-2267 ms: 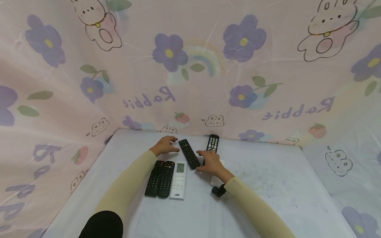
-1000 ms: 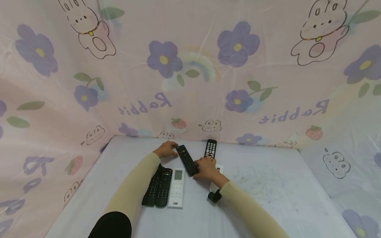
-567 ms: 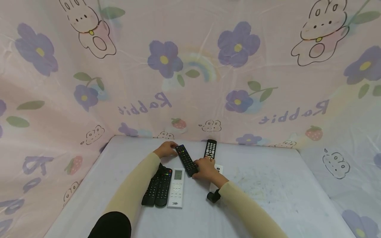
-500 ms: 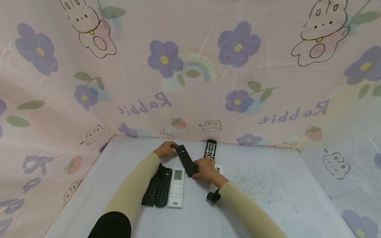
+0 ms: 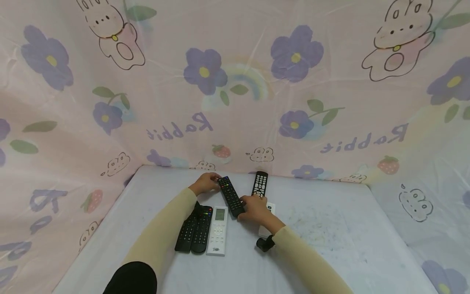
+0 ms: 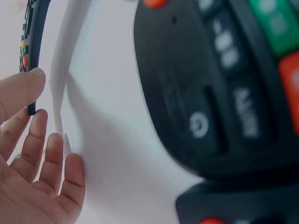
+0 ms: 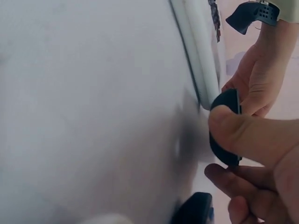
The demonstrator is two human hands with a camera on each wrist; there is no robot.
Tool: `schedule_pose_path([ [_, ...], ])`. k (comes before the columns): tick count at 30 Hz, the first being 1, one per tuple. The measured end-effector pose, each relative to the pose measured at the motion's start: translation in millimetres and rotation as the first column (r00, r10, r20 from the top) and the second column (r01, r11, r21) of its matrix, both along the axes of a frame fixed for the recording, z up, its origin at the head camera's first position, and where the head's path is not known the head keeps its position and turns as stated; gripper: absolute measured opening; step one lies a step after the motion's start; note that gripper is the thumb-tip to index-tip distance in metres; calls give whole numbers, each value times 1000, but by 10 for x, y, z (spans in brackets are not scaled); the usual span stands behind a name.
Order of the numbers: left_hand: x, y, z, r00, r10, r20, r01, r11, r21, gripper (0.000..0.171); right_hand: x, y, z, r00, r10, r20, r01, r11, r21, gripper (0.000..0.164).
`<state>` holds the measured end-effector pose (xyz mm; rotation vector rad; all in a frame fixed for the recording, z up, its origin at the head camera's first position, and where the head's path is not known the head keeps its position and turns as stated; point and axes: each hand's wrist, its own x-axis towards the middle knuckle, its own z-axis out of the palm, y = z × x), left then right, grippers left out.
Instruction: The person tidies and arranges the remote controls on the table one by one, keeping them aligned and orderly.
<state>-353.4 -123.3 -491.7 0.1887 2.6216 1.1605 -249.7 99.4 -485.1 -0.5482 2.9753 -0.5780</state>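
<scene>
A slim black remote control [image 5: 231, 197] with coloured buttons near its far end lies slantwise between both hands in the head view. My left hand [image 5: 205, 183] pinches its far corner; in the left wrist view the thumb [image 6: 35, 84] and index finger meet on it while the other fingers spread loosely. At the near end, my right hand [image 5: 256, 209] grips the remote from the right side. The right wrist view shows the thumb [image 7: 224, 123] on one face of the remote's end [image 7: 226, 148] and fingers at its edge.
Left of centre, two black remotes [image 5: 202, 230] and a white remote [image 5: 218, 232] lie side by side on the white table [image 5: 330, 245]. Another black remote [image 5: 260, 183] lies beyond the right hand, with a white one [image 5: 270, 207] partly under the wrist. A patterned curtain [image 5: 235, 114] encloses the back.
Both hands, apart from the slanted black remote's ends at first, have come in and taken hold of it. Over the last half second, hands and remote hardly move.
</scene>
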Motion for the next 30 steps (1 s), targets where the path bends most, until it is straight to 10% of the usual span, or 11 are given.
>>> schedule_pose_path([
  [30,266,90,221,995,-75,-66,78,996,38,39,307,147,199,996,9,86,6,985,-172,56],
])
